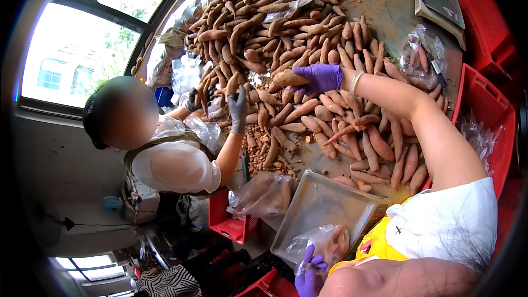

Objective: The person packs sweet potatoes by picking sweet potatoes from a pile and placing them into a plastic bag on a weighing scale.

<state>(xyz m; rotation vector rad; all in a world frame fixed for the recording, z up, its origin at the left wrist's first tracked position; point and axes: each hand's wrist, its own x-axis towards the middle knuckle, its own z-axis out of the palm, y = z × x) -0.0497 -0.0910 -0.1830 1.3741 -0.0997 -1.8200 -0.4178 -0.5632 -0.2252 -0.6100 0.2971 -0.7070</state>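
Observation:
My right hand (320, 79), in a purple glove, reaches over the heap and is closed around a sweet potato (287, 79). Low in the view, my left hand (309, 273), also gloved in purple, grips the edge of a clear plastic bag (324, 243) with its fingers bent. Some sweet potatoes show through that bag, which rests in a shallow tray (301, 204). Beneath my right arm and far beyond it spreads a large pile of sweet potatoes (264, 41).
Opposite me a co-worker in grey gloves (238, 111) handles a sweet potato. Broken pieces (269, 168) lie near them. A digital scale (440, 1) stands at the far right, beside red crates (489, 99). Another filled bag (264, 195) sits beside the tray.

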